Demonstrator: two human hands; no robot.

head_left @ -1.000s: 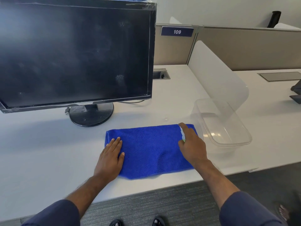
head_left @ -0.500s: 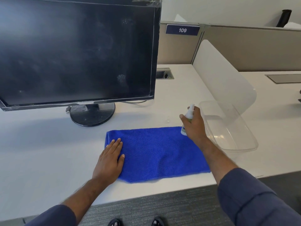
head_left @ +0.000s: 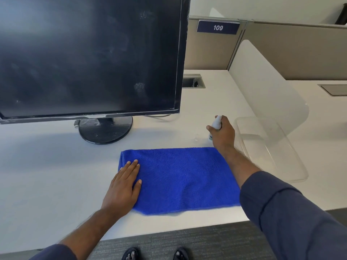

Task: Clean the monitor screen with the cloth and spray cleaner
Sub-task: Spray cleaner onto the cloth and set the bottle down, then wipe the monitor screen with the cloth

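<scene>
1. Head view: a person's right hand (head_left: 222, 133) grips a small spray bottle (head_left: 216, 125) just beyond the far right corner of the blue cloth (head_left: 180, 179), near the smudged monitor (head_left: 90, 55).
2. Left hand (head_left: 123, 188) lies flat, fingers straight, on the cloth's left end.
3. Risk: a nozzle not visibly aimed could mist the desk (head_left: 37, 166) or the clear tray (head_left: 272, 147) right of the cloth.
</scene>
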